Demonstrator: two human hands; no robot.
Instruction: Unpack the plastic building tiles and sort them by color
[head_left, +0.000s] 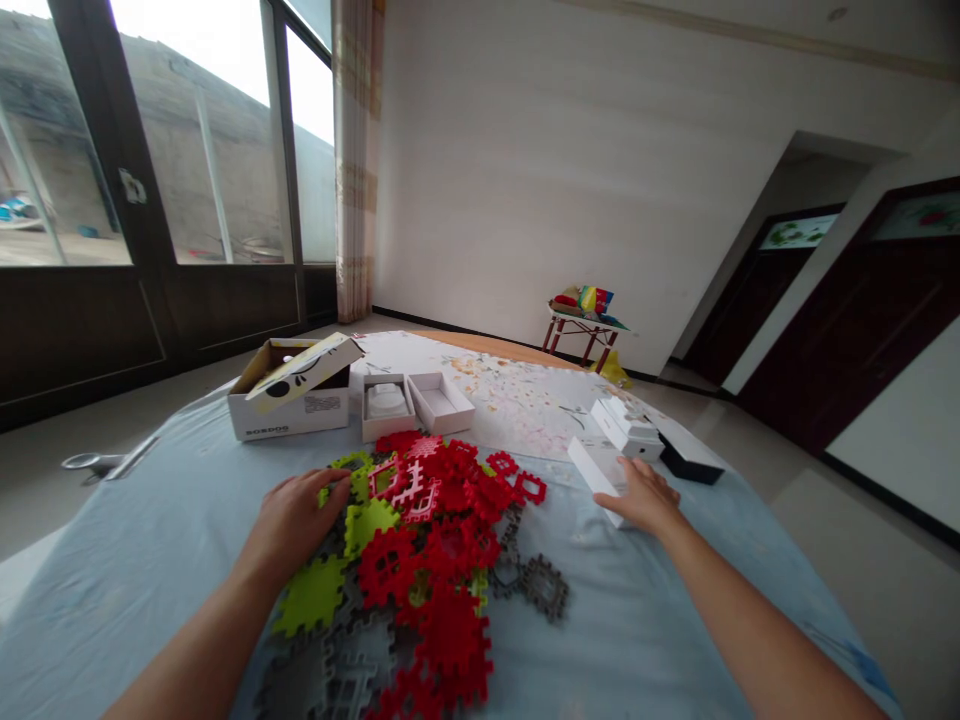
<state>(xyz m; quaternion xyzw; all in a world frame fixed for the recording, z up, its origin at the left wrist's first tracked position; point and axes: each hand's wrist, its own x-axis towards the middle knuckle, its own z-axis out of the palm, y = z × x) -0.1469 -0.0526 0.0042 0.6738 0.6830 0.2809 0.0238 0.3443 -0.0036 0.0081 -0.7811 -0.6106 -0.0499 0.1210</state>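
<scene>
A heap of toothed plastic building pieces lies before me: red pieces (454,560), green pieces (311,597) and grey pieces (364,650). My left hand (300,520) lies palm down on the heap's left edge, fingers stretched over some green pieces and holding nothing I can see. To the right of the heap, my right hand (649,497) has its thumb and fingers around the near end of a slim white box (592,467). The palm side of that hand is hidden. Just beyond it sit stacked small white boxes (628,428).
A white shoebox (292,415) with its lid tilted stands at the back left. Beside it are a small open box (386,425) with a white item inside and another open tray (442,415). A black box (690,460) lies near the cloth-covered table's (600,640) right edge.
</scene>
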